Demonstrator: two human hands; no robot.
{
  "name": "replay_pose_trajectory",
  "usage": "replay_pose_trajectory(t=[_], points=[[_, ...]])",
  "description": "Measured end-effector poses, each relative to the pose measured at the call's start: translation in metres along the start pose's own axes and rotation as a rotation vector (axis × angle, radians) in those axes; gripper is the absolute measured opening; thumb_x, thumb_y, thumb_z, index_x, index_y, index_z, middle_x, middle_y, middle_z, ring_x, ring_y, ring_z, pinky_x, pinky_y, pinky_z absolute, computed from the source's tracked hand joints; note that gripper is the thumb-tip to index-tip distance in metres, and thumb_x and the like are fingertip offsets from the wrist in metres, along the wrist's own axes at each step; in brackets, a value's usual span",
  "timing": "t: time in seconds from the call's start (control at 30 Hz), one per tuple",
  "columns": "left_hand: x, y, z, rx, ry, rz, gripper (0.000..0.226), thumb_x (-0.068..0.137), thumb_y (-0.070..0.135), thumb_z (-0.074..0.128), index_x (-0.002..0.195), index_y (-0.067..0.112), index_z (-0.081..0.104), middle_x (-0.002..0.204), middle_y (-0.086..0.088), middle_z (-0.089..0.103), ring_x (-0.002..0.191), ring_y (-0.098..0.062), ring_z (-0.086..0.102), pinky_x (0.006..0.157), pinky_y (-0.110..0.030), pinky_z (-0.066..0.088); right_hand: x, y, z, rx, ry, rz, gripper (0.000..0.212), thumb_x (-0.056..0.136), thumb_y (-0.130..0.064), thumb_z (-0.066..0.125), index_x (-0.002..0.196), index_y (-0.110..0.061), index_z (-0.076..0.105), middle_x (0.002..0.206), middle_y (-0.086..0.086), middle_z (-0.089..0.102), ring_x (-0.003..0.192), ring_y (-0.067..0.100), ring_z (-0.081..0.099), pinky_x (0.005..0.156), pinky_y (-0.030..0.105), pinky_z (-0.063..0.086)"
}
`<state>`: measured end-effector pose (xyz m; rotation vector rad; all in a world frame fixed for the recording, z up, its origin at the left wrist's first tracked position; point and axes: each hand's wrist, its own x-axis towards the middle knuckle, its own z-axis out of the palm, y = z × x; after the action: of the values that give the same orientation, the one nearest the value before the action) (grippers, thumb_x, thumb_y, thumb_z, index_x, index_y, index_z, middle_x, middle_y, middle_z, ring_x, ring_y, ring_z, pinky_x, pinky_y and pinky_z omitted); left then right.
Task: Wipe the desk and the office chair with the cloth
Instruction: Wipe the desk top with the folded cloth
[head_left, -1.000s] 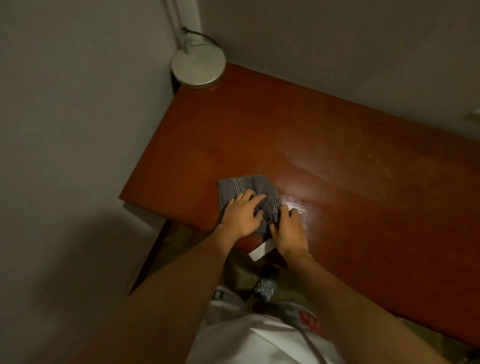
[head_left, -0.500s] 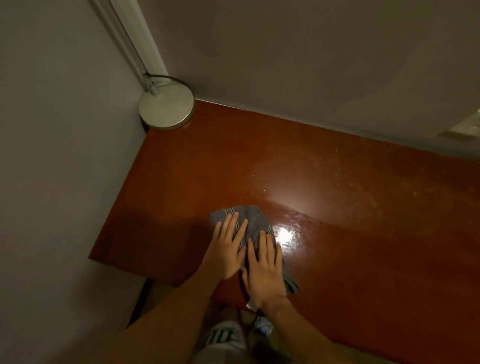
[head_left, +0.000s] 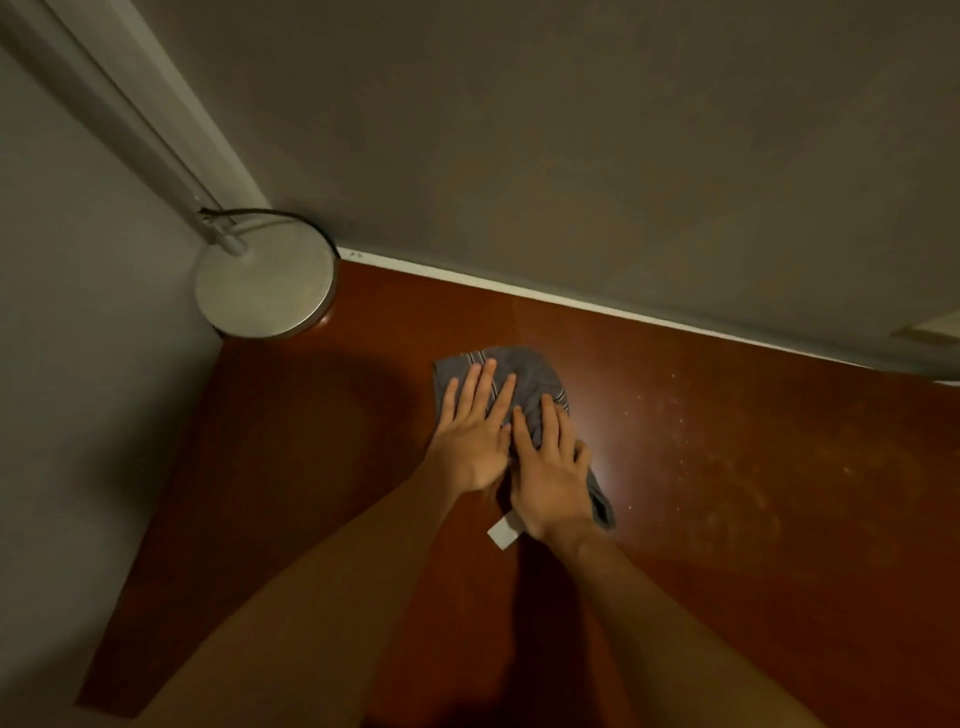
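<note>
A grey striped cloth (head_left: 530, 375) lies on the glossy reddish-brown desk (head_left: 753, 467), toward its back left part. My left hand (head_left: 475, 431) presses flat on the cloth's left side, fingers spread. Beside it, my right hand (head_left: 553, 467) presses flat on the cloth's right side. A white tag (head_left: 503, 535) sticks out from under my right wrist. The office chair is out of view.
A round silver lamp base (head_left: 265, 288) with a pole and cable stands on the desk's back left corner. Grey walls border the desk at the left and back. Dusty specks cover the desk surface to the right (head_left: 727, 457).
Both hands have pushed the cloth away from the desk's front edge toward the back wall, and the fingers went from curled to flat. The camera has moved forward over the desk.
</note>
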<state>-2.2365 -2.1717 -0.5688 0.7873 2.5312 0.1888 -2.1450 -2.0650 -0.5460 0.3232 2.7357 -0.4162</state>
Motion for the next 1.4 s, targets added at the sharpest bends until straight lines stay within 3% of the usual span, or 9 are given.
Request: replay_pose_trajectory(t=[0.37, 0.63, 0.8, 0.97, 1.03, 1.13, 1.23, 1.3, 1.4], points=[[0.134, 0.012, -0.048, 0.068, 0.041, 0.041, 0.060, 0.106, 0.036, 0.011, 0.155, 0.021, -0.020, 0.160, -0.007, -0.033, 0.145, -0.024, -0.033, 0.119, -0.048, -0.018, 0.115, 0.042, -0.056, -0.028, 0.054, 0.066, 0.074, 0.097, -0.030, 0.045, 0.160, -0.025, 0.007, 0.166, 0.011, -0.012, 0.151, 0.031, -0.011, 0.114, 0.051, 0.018], [0.136, 0.012, -0.035, 0.109, 0.148, 0.034, 0.060, 0.105, 0.038, 0.010, 0.157, 0.018, -0.010, 0.164, -0.011, -0.019, 0.151, -0.027, -0.021, 0.122, -0.049, -0.012, 0.120, 0.047, -0.057, -0.034, 0.065, 0.034, 0.070, 0.100, -0.033, 0.040, 0.160, -0.023, 0.006, 0.166, 0.013, -0.010, 0.151, 0.032, -0.009, 0.115, 0.051, 0.014], [0.086, 0.023, 0.000, 0.138, 0.312, 0.091, 0.063, 0.101, 0.038, 0.017, 0.157, 0.008, 0.022, 0.163, -0.021, 0.012, 0.152, -0.037, 0.010, 0.120, -0.058, 0.016, 0.064, 0.055, -0.027, -0.062, 0.136, -0.023, 0.064, 0.101, -0.032, 0.035, 0.160, -0.021, 0.012, 0.167, 0.014, -0.002, 0.153, 0.032, -0.001, 0.117, 0.052, 0.018], [0.020, 0.054, 0.037, 0.194, 0.286, 0.059, 0.069, 0.098, 0.043, 0.022, 0.156, 0.005, 0.023, 0.163, -0.024, 0.013, 0.151, -0.041, 0.011, 0.117, -0.060, 0.016, -0.004, 0.076, 0.010, -0.064, 0.180, -0.092, 0.063, 0.094, -0.036, 0.049, 0.153, -0.018, 0.038, 0.161, 0.017, 0.026, 0.147, 0.035, 0.024, 0.108, 0.053, 0.038], [-0.006, 0.070, 0.052, 0.184, 0.285, 0.039, 0.070, 0.097, 0.042, 0.023, 0.156, 0.005, 0.023, 0.163, -0.024, 0.012, 0.150, -0.042, 0.011, 0.117, -0.061, 0.015, -0.030, 0.085, 0.023, -0.045, 0.164, -0.104, 0.074, 0.084, -0.032, 0.069, 0.151, -0.017, 0.041, 0.160, 0.018, 0.029, 0.145, 0.036, 0.029, 0.105, 0.054, 0.043], [-0.044, 0.105, 0.073, 0.169, 0.266, 0.020, 0.068, 0.098, 0.040, 0.025, 0.156, 0.005, 0.021, 0.163, -0.025, 0.010, 0.150, -0.043, 0.009, 0.116, -0.061, 0.014, -0.077, 0.107, 0.034, -0.033, 0.115, -0.120, 0.087, 0.078, -0.035, 0.075, 0.153, -0.015, 0.035, 0.160, 0.019, 0.028, 0.144, 0.038, 0.034, 0.099, 0.054, 0.046], [-0.076, 0.144, 0.095, 0.145, 0.236, 0.009, 0.067, 0.097, 0.038, 0.028, 0.156, 0.005, 0.023, 0.163, -0.024, 0.012, 0.150, -0.043, 0.012, 0.115, -0.062, 0.017, -0.126, 0.136, 0.042, -0.034, 0.070, -0.125, 0.079, 0.085, -0.040, 0.062, 0.152, -0.014, 0.028, 0.160, 0.019, 0.022, 0.143, 0.039, 0.035, 0.097, 0.055, 0.048], [-0.095, 0.169, 0.109, 0.128, 0.232, 0.007, 0.067, 0.097, 0.039, 0.030, 0.156, 0.006, 0.024, 0.162, -0.024, 0.013, 0.150, -0.043, 0.013, 0.114, -0.062, 0.019, -0.156, 0.156, 0.046, -0.044, 0.070, -0.099, 0.069, 0.088, -0.041, 0.043, 0.151, -0.016, 0.032, 0.161, 0.016, 0.022, 0.143, 0.037, 0.033, 0.097, 0.054, 0.048], [-0.118, 0.212, 0.129, 0.109, 0.193, 0.015, 0.067, 0.098, 0.040, 0.031, 0.156, 0.007, 0.023, 0.163, -0.024, 0.012, 0.150, -0.043, 0.012, 0.115, -0.062, 0.019, -0.197, 0.187, 0.050, -0.070, 0.052, -0.090, 0.067, 0.088, -0.043, 0.035, 0.151, -0.019, 0.035, 0.161, 0.016, 0.027, 0.144, 0.035, 0.030, 0.095, 0.053, 0.050]])
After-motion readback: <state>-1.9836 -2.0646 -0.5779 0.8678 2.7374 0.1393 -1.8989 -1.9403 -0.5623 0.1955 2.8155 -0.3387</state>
